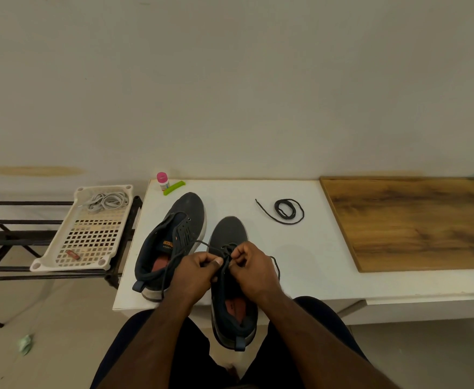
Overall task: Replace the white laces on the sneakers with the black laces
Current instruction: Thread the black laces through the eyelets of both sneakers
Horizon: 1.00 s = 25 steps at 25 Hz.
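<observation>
Your left hand (195,269) and right hand (251,269) meet over the near sneaker (230,231), which stands on the white table (300,276) with its heel overhanging the front edge toward your knees. Both hands have their fingers curled, each pinching a strand of the black lace (202,243) at the eyelets; your knuckles hide the threading itself, so you cannot tell which holes are filled. One lace end trails left across the second sneaker (174,240), which lies just beside the first, and its own eyelets look bare. Another end loops out past your right wrist. A spare black lace (287,210) lies coiled farther back on the table. The white laces (108,201) sit bundled in the perforated tray (61,249) on the dark rack (5,237) to your left. A pink-capped bottle (162,181) and a green stick (174,187) stand by the wall; the bottle's label is too small to read. The wooden board (412,223) is cut off at the right edge.
</observation>
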Motion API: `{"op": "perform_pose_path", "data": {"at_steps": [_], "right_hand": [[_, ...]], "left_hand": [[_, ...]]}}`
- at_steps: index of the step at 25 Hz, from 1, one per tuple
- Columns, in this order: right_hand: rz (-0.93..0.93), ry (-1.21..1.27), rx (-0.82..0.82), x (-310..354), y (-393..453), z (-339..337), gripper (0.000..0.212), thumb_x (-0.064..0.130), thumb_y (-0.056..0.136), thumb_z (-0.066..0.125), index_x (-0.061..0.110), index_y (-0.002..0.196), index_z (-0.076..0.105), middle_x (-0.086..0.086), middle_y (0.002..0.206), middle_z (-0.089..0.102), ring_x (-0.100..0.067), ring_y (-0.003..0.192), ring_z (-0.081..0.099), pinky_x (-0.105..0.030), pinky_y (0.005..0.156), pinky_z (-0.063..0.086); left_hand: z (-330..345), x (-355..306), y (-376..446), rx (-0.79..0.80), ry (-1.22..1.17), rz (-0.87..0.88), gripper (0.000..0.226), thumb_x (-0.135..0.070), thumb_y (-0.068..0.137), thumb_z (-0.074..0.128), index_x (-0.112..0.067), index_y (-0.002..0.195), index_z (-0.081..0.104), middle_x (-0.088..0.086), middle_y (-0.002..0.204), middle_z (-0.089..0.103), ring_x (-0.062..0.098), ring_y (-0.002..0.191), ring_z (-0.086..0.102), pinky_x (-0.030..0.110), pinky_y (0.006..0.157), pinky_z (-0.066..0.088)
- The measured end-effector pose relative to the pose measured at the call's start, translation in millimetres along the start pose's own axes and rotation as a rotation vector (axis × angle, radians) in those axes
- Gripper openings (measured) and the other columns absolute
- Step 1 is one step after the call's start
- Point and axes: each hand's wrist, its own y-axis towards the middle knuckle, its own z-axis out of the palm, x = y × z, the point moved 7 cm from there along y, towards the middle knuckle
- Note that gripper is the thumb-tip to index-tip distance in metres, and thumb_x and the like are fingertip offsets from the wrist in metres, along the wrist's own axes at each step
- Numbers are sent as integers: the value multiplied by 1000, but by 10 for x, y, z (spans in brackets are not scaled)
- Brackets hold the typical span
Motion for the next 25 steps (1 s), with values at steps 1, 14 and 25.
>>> {"op": "perform_pose_path", "data": {"at_steps": [1,14,25], "right_hand": [[-1,-3,-3,3,-2,-3,18,13,89,64,29,89,56,8,80,63,-7,74,61,-15,63,46],[-293,-274,16,245,-374,-9,22,36,93,51,33,110,65,14,104,65,-9,101,52,-27,94,44],[-308,-334,72,214,-571,196,47,38,98,47,29,144,44,5,135,58,-19,122,47,-30,104,37]], "left_hand": [[8,5,5,15,-6,-10,17,-17,96,60,-18,86,74,1,70,70,12,61,62,27,57,47],[26,1,28,22,101,35,10,-20,90,65,-22,82,71,0,76,72,18,76,69,40,74,58],[-62,-133,-100,-98,124,80,15,-16,95,60,-22,84,68,1,77,70,18,78,68,34,75,55]]}}
